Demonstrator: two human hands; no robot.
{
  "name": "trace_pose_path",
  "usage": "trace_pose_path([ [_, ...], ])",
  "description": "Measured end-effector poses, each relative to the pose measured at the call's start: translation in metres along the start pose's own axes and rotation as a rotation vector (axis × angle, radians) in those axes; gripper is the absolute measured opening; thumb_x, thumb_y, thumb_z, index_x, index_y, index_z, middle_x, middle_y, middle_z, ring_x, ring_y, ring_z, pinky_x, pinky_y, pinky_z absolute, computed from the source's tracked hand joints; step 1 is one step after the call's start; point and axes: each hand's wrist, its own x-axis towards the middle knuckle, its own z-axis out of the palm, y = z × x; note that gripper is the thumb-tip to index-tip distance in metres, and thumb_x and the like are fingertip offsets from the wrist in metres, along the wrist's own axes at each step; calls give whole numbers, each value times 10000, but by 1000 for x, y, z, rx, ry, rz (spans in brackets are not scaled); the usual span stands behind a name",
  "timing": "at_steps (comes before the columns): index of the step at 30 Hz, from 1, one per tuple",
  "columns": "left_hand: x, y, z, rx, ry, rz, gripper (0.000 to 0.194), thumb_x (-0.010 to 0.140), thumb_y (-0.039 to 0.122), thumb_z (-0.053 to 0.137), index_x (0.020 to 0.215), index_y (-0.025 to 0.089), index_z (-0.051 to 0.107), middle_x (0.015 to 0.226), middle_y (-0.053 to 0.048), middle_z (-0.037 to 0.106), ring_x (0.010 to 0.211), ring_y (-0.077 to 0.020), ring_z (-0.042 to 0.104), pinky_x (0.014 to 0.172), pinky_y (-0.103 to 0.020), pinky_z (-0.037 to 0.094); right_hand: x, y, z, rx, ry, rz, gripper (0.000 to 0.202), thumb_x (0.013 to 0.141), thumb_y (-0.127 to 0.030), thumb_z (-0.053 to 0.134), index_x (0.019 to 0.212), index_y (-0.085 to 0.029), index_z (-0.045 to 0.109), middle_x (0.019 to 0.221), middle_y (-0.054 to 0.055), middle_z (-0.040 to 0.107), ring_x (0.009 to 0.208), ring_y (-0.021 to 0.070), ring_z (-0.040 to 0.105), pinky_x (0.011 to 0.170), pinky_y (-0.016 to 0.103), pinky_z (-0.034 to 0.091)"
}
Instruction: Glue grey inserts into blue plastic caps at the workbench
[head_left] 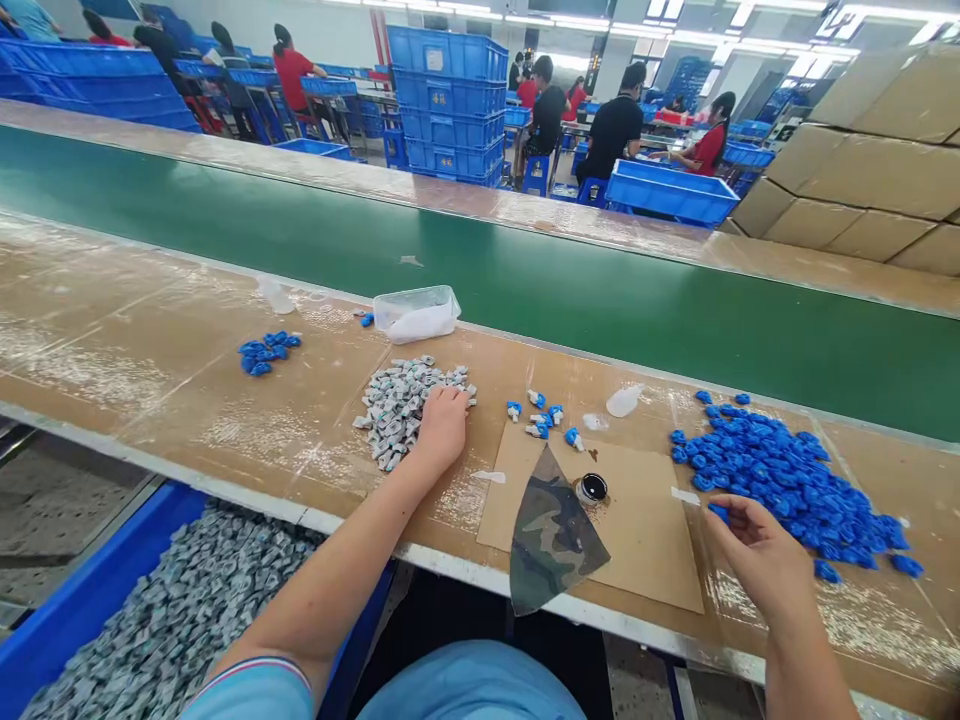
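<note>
My left hand (pixel 444 425) reaches into the right side of a pile of small grey plastic parts (pixel 397 405); its fingertips are hidden among them. My right hand (pixel 765 550) pinches a small blue part (pixel 718 512) between thumb and fingers, beside a large heap of blue parts (pixel 787 470). Between the hands lies a cardboard sheet (pixel 652 540) taped to the table. On it stand a small pot of dark liquid (pixel 593 488) and a camouflage-patterned cloth piece (pixel 555 535). Several joined blue-and-white pieces (pixel 538 430) lie at the sheet's far edge.
A clear plastic tub (pixel 417 315) stands behind the grey pile, and a small blue cluster (pixel 268 352) lies left. A blue bin (pixel 172 600) of grey parts sits below the table's left edge. Beyond runs a green conveyor belt (pixel 480 265); people work behind it near stacked crates (pixel 448 105).
</note>
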Motion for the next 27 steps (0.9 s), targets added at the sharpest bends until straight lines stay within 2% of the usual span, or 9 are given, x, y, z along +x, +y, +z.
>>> trace_pose_path([
  [3,3,2,3,19,-15,24,252,813,59,397,815,178,620,863,-128,654,861,-283,547,800,-405,421,-9,-9,8,130,-62,-91,407,641,-524,639,875,-195,689,834,72,722,730,199,668,687,327,560],
  [6,0,2,3,24,-23,56,268,827,61,364,801,175,605,841,-132,650,866,-289,541,783,-403,410,-18,-23,16,146,-76,-214,374,711,-515,635,900,-202,715,902,86,712,784,194,667,697,321,573],
  [9,-5,-1,4,33,-10,84,252,829,70,361,820,170,592,858,-138,648,887,-300,534,767,-403,406,-26,-41,24,130,-109,-371,296,792,-455,601,925,-223,729,920,84,704,822,180,664,688,289,575],
  [12,-7,-6,6,59,24,108,241,822,76,363,809,176,582,835,-137,639,873,-305,535,736,-397,410,-33,-59,34,91,-179,-476,232,833,-363,583,964,-237,728,889,66,726,748,163,672,687,293,579],
  [16,-8,-11,8,2,63,155,236,827,109,370,804,197,588,787,-117,622,842,-295,538,745,-402,424,-38,-73,44,55,-235,-536,206,850,-286,572,987,-259,723,928,45,743,797,188,696,728,327,582],
  [18,-9,-12,8,-67,91,177,262,820,108,374,897,202,606,860,-119,628,871,-288,541,793,-415,431,-38,-76,47,40,-268,-555,217,862,-272,556,1006,-267,719,957,41,742,877,203,695,758,335,576],
  [21,-10,-10,6,-174,109,173,341,798,72,357,992,195,610,979,-139,619,927,-282,543,859,-436,432,-37,-77,49,12,-300,-588,228,871,-257,544,1022,-272,715,960,38,741,895,206,691,768,339,568],
  [27,-21,1,-5,-419,156,75,204,820,122,389,899,192,563,949,-111,602,962,-252,554,896,-420,447,-34,-79,50,-46,-308,-639,234,877,-225,538,1027,-268,713,959,35,739,877,202,684,764,342,556],
])
